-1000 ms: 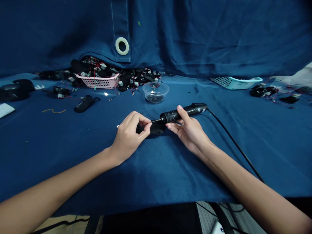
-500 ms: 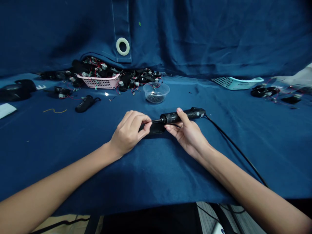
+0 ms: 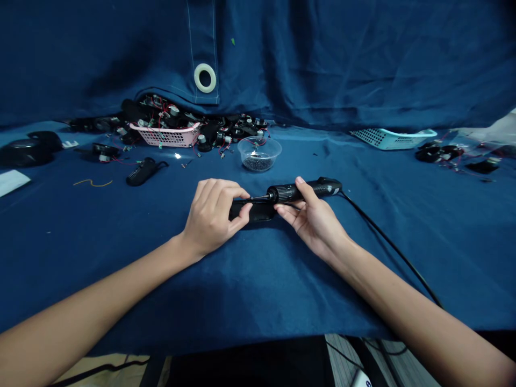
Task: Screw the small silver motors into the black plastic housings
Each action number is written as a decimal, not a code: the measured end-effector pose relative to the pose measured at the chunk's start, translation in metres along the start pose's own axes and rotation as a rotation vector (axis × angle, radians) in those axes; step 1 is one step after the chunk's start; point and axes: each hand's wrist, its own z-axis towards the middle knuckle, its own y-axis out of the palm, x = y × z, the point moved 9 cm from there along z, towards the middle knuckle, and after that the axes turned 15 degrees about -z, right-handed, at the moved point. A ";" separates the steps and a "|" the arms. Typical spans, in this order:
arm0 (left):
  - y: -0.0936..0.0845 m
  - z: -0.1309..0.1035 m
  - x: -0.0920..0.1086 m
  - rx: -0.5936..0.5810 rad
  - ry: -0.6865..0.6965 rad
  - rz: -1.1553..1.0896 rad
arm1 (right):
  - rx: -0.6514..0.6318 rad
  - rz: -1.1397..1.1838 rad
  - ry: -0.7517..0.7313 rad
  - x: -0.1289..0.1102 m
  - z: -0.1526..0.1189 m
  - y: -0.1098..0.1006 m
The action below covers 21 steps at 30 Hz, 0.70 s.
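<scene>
My right hand [image 3: 318, 217] is closed around a black electric screwdriver [image 3: 284, 193], which lies level with its bit pointing left. The thumb rests on top of the body, and a black cord [image 3: 382, 236] runs from its rear end. Beside the bit tip, my left hand [image 3: 215, 215] has its thumb and index finger apart, with no held thing visible between them. Under the bit lies a dark, elongated black part [image 3: 260, 212] on the cloth, partly behind the left fingers. Whether a screw sits on the tip is too small to tell.
Behind the hands stands a clear plastic bowl [image 3: 260, 153] of small dark pieces. A pink basket [image 3: 165, 136] heaped with black wired parts is at back left, a turquoise basket [image 3: 393, 138] at back right. A black casing [image 3: 145, 172] lies left on the blue cloth [image 3: 258, 290].
My left thumb and index finger have parted from their pinch at the bit tip, uncovering more of the black part. The screwdriver stays in my right hand, almost unmoved.
</scene>
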 end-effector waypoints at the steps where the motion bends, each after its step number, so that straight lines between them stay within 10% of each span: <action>1: 0.001 0.000 -0.001 -0.001 -0.003 0.000 | -0.001 -0.005 0.002 0.000 0.000 0.000; 21: 0.003 0.010 0.006 -0.116 0.013 -0.028 | 0.051 -0.026 -0.003 -0.003 0.001 -0.004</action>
